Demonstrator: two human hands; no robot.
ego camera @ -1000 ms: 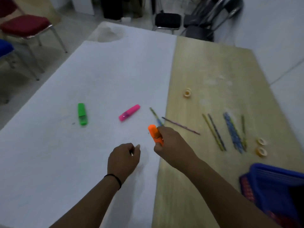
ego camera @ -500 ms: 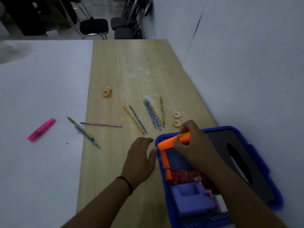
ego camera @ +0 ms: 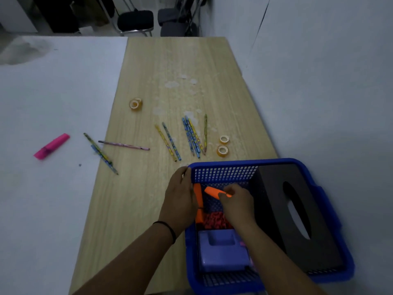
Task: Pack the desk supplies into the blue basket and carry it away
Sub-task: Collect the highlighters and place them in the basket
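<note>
right hand (ego camera: 238,202) pinches orange highlighter (ego camera: 213,192) inside blue basket (ego camera: 244,162) | left hand (ego camera: 180,199) on basket's left rim, fingertips hidden, grip unclear | second orange item (ego camera: 198,194) half-hidden | basket near edge cut off

— Type of premises?
— Office or classroom. A long wooden tabletop (ego camera: 180,67) adjoins a white one (ego camera: 53,92); black metal-framed chairs (ego camera: 136,20) stand at the far end against plain grey walls.
— Supporting evidence?
— Stationery: pencils (ego camera: 191,136), tape rolls (ego camera: 222,150), a pink highlighter (ego camera: 51,146).
</note>
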